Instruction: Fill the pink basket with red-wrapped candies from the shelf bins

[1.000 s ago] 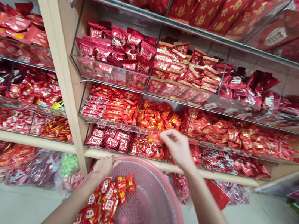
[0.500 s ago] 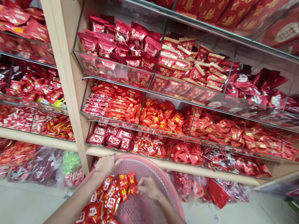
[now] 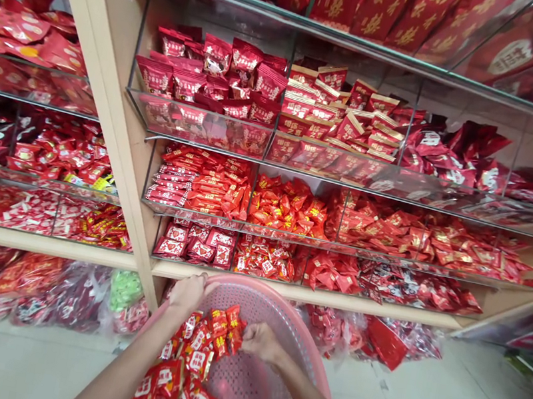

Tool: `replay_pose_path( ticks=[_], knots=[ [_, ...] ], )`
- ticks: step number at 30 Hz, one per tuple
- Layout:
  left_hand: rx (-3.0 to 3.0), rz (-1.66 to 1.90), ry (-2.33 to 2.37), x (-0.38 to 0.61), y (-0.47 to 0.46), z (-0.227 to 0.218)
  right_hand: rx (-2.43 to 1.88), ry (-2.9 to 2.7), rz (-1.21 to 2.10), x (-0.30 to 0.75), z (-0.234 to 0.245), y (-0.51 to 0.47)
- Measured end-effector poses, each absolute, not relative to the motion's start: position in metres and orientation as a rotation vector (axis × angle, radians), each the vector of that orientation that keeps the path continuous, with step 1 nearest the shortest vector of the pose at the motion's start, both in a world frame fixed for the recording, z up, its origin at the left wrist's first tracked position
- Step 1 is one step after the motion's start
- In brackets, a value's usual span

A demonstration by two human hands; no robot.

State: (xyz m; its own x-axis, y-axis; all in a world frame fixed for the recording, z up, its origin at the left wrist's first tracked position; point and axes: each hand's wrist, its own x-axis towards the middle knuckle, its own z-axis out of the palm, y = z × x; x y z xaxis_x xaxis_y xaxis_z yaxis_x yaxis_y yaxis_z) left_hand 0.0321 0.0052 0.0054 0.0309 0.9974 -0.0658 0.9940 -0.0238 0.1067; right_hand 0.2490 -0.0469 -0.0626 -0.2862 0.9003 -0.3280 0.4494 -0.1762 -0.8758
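Note:
A pink perforated plastic basket [image 3: 297, 339] stands in front of me, tilted in the view. My left hand [image 3: 188, 292] is closed over its far left rim. Inside, my right hand [image 3: 262, 343] has its fingers pinched at the right edge of a small red candy packet [image 3: 234, 328]; the fingertips are partly hidden. Larger red packets with white labels [image 3: 166, 383] are heaped along the basket's left side, beside several small orange-red ones [image 3: 218, 321]. The basket's floor shows bare to the right of this heap.
Shelves with glass fronts [image 3: 198, 122] hold rows of red wrapped sweets. A slanting wooden post [image 3: 105, 100] divides the shelving on the left. Clear plastic bags of sweets [image 3: 80, 291] lie on the tiled floor [image 3: 397, 395] beneath the lowest shelf, on both sides of the basket.
My right hand has shifted slightly down, staying at the small red packet. The left hand keeps its hold on the rim.

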Motion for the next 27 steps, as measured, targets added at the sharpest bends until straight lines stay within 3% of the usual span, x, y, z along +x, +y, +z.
replay_pose_path(
  ticks=[7,12,15,21,24,27],
  knots=[
    [2.147,0.039,2.117,0.033,0.004,0.006,-1.686,-1.945,1.116,0.239,-0.084,-0.05],
    [2.14,0.027,2.143,0.031,0.005,0.003,-1.734,-2.104,0.999,0.242,-0.06,-0.049],
    [2.14,0.016,2.143,0.03,0.005,0.002,-1.664,-2.116,0.838,0.248,-0.013,-0.042],
    [2.132,0.062,2.118,0.027,0.006,-0.001,-1.257,-2.096,0.553,0.26,0.14,-0.003],
    [2.148,0.079,2.107,0.026,0.006,-0.001,-1.339,-2.041,0.247,0.262,0.195,0.027],
    [2.159,0.065,2.108,0.027,0.005,0.001,-1.581,-2.031,-0.055,0.258,0.217,0.053]
  ],
)
